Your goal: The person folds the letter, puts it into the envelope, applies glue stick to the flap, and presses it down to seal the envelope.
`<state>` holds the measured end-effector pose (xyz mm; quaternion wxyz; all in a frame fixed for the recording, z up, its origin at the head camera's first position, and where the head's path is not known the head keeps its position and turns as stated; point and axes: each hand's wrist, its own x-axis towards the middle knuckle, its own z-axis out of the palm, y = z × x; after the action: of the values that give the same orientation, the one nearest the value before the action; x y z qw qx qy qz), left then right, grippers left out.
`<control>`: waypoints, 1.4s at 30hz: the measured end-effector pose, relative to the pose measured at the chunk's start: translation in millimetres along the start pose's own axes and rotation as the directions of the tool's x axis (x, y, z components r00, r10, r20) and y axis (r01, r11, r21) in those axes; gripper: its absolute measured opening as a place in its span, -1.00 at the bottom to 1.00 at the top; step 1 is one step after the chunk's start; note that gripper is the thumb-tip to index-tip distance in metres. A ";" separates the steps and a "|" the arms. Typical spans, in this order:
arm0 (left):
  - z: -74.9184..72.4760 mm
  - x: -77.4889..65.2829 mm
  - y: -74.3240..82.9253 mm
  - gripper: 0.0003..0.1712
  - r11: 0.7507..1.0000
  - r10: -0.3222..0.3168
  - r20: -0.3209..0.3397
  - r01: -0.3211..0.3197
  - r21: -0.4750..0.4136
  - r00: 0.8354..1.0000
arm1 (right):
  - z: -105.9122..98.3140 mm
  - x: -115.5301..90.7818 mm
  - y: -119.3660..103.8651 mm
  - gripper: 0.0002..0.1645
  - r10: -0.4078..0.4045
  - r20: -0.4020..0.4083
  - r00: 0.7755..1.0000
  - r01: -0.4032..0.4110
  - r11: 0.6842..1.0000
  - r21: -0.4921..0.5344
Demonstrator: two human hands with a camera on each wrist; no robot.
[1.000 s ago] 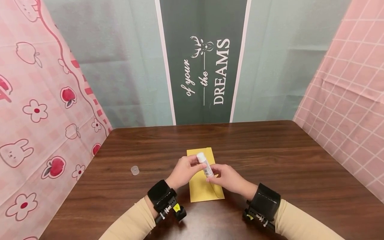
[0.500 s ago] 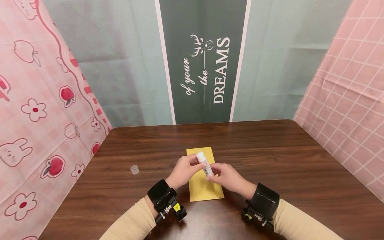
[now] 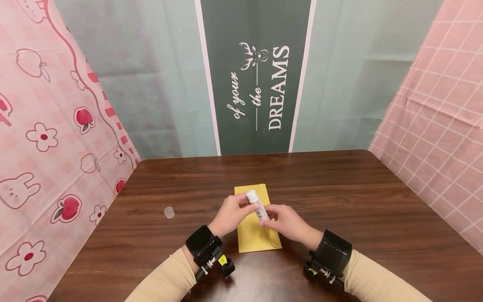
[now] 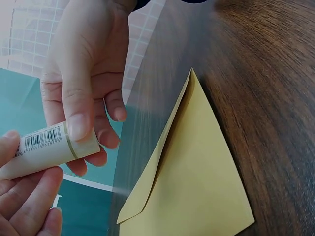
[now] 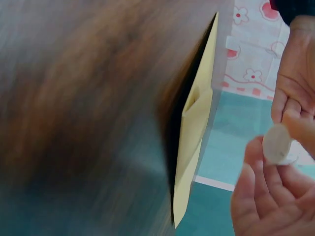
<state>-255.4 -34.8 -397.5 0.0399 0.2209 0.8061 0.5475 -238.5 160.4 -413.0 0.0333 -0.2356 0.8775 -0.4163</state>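
A white glue stick (image 3: pixel 260 210) with a printed label tilts above a yellow envelope (image 3: pixel 252 240). My left hand (image 3: pixel 231 214) pinches its upper part between thumb and fingers. At the lower end, my right hand (image 3: pixel 289 223) holds the base, thumb laid along it in the left wrist view. A barcode shows on the glue stick (image 4: pixel 43 142) there, between the two hands. The round bottom of the glue stick (image 5: pixel 277 143) faces the right wrist camera. Under the hands the envelope (image 4: pixel 197 172) lies on the table with its flap slightly raised.
A small clear cap (image 3: pixel 169 212) lies on the dark wooden table (image 3: pixel 324 184), left of the hands. Cloth hangings stand round the table: pink with fruit prints (image 3: pixel 68 209) on the left, green behind, a pink grid (image 3: pixel 437 134) on the right.
Both hands keep their hold on the glue stick almost unmoved. The whole head view has shifted very slightly upward.
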 end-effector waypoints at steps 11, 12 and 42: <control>1.2 -0.8 -2.4 -0.72 1.000 0.003 0.006 -0.003 -0.007 1.000 | 2.0 0.6 3.9 -0.70 -0.030 -0.002 1.000 0.030 0.999 -0.029; 1.7 -0.7 -2.3 -0.72 1.000 0.005 0.004 -0.005 -0.009 1.000 | 2.8 1.0 3.6 -0.72 -0.028 -0.015 0.999 0.028 0.998 -0.048; 4.1 -1.6 -5.7 -0.73 1.000 0.005 0.007 -0.005 -0.007 1.000 | 0.5 0.7 4.6 -0.66 -0.001 0.014 1.000 0.001 0.999 -0.032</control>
<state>-254.4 -33.6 -404.5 0.0421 0.2248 0.8035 0.5496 -240.8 162.2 -416.7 0.0352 -0.2394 0.8838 -0.4005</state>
